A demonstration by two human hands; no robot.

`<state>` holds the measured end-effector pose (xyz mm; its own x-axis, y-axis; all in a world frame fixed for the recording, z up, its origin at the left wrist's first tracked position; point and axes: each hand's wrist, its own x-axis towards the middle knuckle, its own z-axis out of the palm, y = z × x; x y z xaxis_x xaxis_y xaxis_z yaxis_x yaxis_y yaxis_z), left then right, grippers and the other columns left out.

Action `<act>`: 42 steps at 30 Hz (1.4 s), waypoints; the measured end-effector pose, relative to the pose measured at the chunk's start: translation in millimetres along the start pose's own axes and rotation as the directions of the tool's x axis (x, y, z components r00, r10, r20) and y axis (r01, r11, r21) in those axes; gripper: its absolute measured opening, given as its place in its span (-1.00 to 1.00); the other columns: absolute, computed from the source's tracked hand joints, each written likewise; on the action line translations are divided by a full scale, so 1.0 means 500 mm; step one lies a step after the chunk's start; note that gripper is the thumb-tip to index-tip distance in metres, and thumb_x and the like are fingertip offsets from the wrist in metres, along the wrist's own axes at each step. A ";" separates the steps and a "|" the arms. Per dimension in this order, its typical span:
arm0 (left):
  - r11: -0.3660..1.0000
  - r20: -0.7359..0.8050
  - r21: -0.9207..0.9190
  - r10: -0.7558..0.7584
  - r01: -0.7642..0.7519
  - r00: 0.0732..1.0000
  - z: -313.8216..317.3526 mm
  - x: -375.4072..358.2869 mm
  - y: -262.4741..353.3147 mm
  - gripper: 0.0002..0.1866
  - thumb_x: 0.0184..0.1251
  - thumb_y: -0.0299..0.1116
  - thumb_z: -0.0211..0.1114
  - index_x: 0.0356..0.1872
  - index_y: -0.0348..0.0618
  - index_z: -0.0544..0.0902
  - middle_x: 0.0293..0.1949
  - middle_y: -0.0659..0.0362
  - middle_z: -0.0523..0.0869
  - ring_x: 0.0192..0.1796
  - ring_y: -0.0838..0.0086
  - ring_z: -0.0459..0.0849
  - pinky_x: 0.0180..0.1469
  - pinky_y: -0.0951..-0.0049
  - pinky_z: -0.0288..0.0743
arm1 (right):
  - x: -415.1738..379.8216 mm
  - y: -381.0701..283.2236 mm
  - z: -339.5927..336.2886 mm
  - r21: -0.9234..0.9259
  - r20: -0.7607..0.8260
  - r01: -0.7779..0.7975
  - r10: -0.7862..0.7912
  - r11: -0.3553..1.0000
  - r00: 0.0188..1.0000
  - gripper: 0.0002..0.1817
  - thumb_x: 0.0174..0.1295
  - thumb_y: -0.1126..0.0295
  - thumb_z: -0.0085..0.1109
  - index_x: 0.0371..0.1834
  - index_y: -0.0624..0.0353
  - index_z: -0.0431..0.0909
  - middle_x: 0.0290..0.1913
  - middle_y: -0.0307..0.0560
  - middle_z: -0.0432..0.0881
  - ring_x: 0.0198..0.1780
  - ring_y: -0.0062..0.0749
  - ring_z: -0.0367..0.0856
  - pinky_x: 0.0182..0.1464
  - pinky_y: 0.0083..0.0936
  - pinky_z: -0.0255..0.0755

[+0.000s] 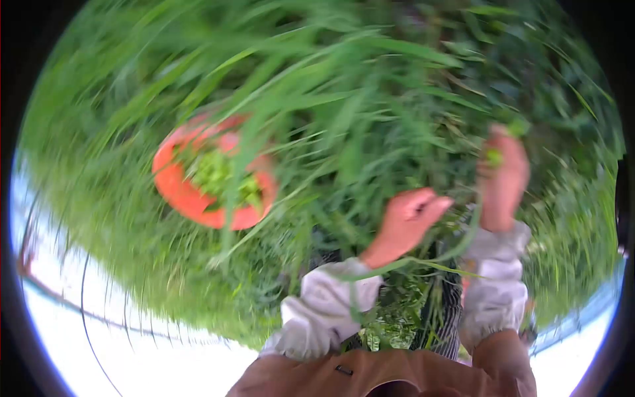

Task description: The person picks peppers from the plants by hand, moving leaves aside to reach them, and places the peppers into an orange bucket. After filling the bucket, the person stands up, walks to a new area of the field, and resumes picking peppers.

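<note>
My right hand (504,177) is raised among the grass at the right, its fingers closed around a small yellow-green piece of plant (494,157). A green leafy bit (518,127) shows at its fingertips; blur hides the exact kind. Lower and to the left, my left hand (411,218) has its fingers curled in toward the thumb. Whatever it may hold is hidden. Left of both hands, an orange-red basin (173,187) sits tilted in the grass. Light-green picked pieces (215,173) lie in it, too blurred to name.
Long grass blades (344,109) hang across the basin and in front of my left forearm. Darker leafy plants (529,73) grow at the upper right. Striped trouser legs (444,311) are below my hands, with leaves between them. A pale curved edge (165,327) shows at the lower left.
</note>
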<state>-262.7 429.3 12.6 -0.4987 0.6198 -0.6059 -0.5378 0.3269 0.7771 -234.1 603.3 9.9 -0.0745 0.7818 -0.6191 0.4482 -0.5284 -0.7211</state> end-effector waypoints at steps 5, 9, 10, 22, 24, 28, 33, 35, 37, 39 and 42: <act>0.791 -0.127 -0.587 -0.301 0.172 0.945 0.003 0.005 -0.115 -0.84 0.36 -0.32 0.25 -0.23 -0.21 0.56 -0.40 0.34 0.56 -0.38 0.64 0.48 -0.36 0.53 0.40 | -0.191 -0.079 0.149 -0.151 0.690 0.121 0.017 0.981 0.723 -0.77 0.23 0.44 0.14 -0.05 0.21 0.52 -0.34 -0.29 0.50 -0.52 -0.73 0.39 -0.49 -0.71 0.31; 0.932 -0.154 -0.143 -0.354 0.334 0.922 -0.007 0.031 -0.106 -0.65 0.27 -0.28 0.36 0.03 -0.08 0.52 -0.27 0.23 0.62 -0.27 0.58 0.54 -0.21 0.50 0.49 | -0.321 -0.010 0.317 -0.349 0.936 -0.241 0.349 0.905 -0.046 -0.59 0.28 0.34 0.21 0.13 0.27 0.40 -0.38 -0.27 0.47 -0.53 -0.73 0.40 -0.58 -0.70 0.27; 0.968 -0.207 -0.213 -0.176 0.131 0.962 0.015 0.031 -0.176 -0.66 0.28 -0.26 0.34 0.04 -0.05 0.53 -0.31 0.20 0.62 -0.24 0.53 0.57 -0.23 0.48 0.50 | -0.359 0.036 0.359 -0.289 0.956 -0.020 0.288 0.957 -0.052 -0.48 0.27 0.26 0.22 0.19 0.32 0.31 -0.36 -0.09 0.53 -0.45 -0.51 0.53 -0.45 -0.54 0.43; 0.785 -0.195 0.600 0.330 -0.154 0.924 -0.022 0.002 0.013 -0.51 0.18 -0.40 0.28 0.15 -0.33 0.48 0.25 -0.15 0.42 0.23 -0.06 0.40 0.26 0.13 0.27 | 0.057 -0.081 0.076 -0.354 0.469 0.573 -0.390 0.739 0.793 -0.80 0.22 0.46 0.13 -0.12 0.24 0.61 -0.36 -0.15 0.66 -0.37 -0.53 0.58 -0.29 -0.57 0.48; 0.698 -0.102 0.669 0.430 -0.258 0.897 -0.020 0.005 0.021 -0.56 0.16 -0.43 0.28 0.10 -0.31 0.52 0.17 -0.13 0.50 0.19 -0.04 0.44 0.26 0.15 0.28 | 0.195 -0.092 0.009 -0.467 0.334 0.650 -0.561 0.600 0.757 -0.80 0.23 0.47 0.10 -0.13 0.24 0.62 -0.27 -0.05 0.67 -0.31 -0.51 0.61 -0.25 -0.54 0.49; 0.905 -0.076 0.374 0.247 -0.202 0.966 0.000 0.001 -0.011 -0.71 0.23 -0.46 0.25 -0.01 -0.26 0.60 -0.02 0.00 0.64 0.00 0.17 0.59 0.02 0.30 0.47 | 0.325 -0.108 0.010 -0.495 0.679 0.860 -0.673 -0.126 0.292 -0.81 0.17 0.53 0.08 -0.15 0.20 0.60 -0.21 -0.02 0.66 -0.22 -0.16 0.64 -0.19 -0.39 0.52; 0.918 -0.028 0.363 0.182 -0.160 0.983 0.014 0.006 -0.017 -0.75 0.27 -0.44 0.24 -0.04 -0.23 0.62 -0.11 0.05 0.67 -0.12 0.26 0.63 -0.14 0.38 0.49 | 0.431 -0.084 0.118 -0.434 0.887 0.730 -0.393 -0.529 0.243 -0.82 0.02 0.52 0.09 -0.29 0.15 0.61 -0.26 -0.03 0.66 -0.21 -0.12 0.64 -0.23 -0.31 0.57; 0.916 -0.035 0.378 0.160 -0.135 0.986 0.016 0.007 -0.018 -0.75 0.24 -0.44 0.23 -0.06 -0.24 0.62 -0.12 0.02 0.67 -0.10 0.16 0.62 -0.07 0.31 0.48 | 0.489 -0.073 0.157 -0.516 0.853 0.591 -0.431 -0.620 0.293 -0.83 -0.04 0.47 0.11 -0.35 0.08 0.65 -0.31 -0.07 0.67 -0.29 -0.16 0.66 -0.31 -0.32 0.58; 0.917 -0.042 0.384 0.135 -0.108 0.990 0.015 0.008 -0.016 -0.75 0.22 -0.45 0.21 -0.07 -0.25 0.60 -0.12 -0.02 0.67 -0.07 0.07 0.61 0.00 0.21 0.47 | 0.536 -0.062 0.174 -0.655 0.755 0.454 -0.548 -0.605 0.359 -0.83 -0.01 0.47 0.10 -0.38 0.02 0.66 -0.37 -0.06 0.68 -0.36 -0.16 0.68 -0.38 -0.29 0.57; 0.906 -0.055 0.405 0.162 -0.127 0.985 0.015 0.008 -0.030 -0.75 0.23 -0.44 0.22 -0.07 -0.25 0.61 -0.12 -0.01 0.67 -0.09 0.10 0.62 -0.04 0.26 0.48 | 0.601 -0.063 0.162 -0.596 0.803 0.453 -0.507 -0.663 0.313 -0.82 -0.01 0.48 0.10 -0.36 0.04 0.67 -0.35 -0.03 0.68 -0.33 -0.14 0.69 -0.37 -0.27 0.58; 0.895 -0.062 0.422 0.183 -0.140 0.981 0.018 0.007 -0.035 -0.76 0.24 -0.44 0.23 -0.08 -0.24 0.62 -0.13 0.00 0.68 -0.11 0.12 0.63 -0.07 0.28 0.49 | 0.633 -0.076 0.124 -0.577 0.813 0.456 -0.428 -0.677 0.394 -0.78 0.05 0.48 0.12 -0.21 0.12 0.63 -0.25 0.07 0.66 -0.20 -0.08 0.67 -0.23 -0.22 0.56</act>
<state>-248.9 432.0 -1.6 -0.6299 0.6237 -0.4628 -0.1245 0.5071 0.8528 -330.0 850.4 -177.9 -0.9458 0.2648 -0.1882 0.1767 0.9055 0.3859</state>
